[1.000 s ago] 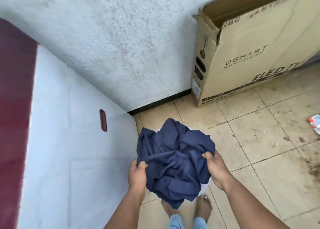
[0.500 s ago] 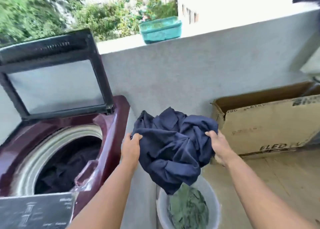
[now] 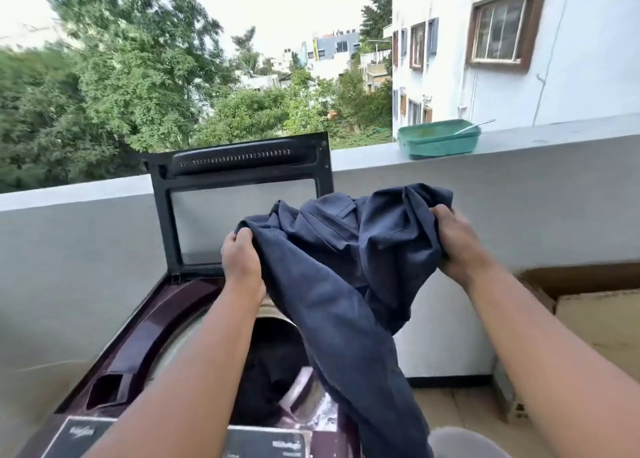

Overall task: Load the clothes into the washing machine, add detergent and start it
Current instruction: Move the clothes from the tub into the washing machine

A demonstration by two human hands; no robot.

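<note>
My left hand and right hand both grip navy garment, fingers curled into cloth — bundle hangs over open washing machine drum, dark clothes inside.

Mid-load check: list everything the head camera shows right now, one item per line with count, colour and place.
navy garment: one, dark blue, held up over the washer's right side
washing machine: one, maroon, lower left
lid: one, black frame, raised
dark laundry: one heap, in the drum
green tub: one, on the parapet ledge
cardboard box: one, brown, right
bucket: one, grey rim, bottom edge
left hand: grips the garment's left edge
right hand: grips its right side
</note>
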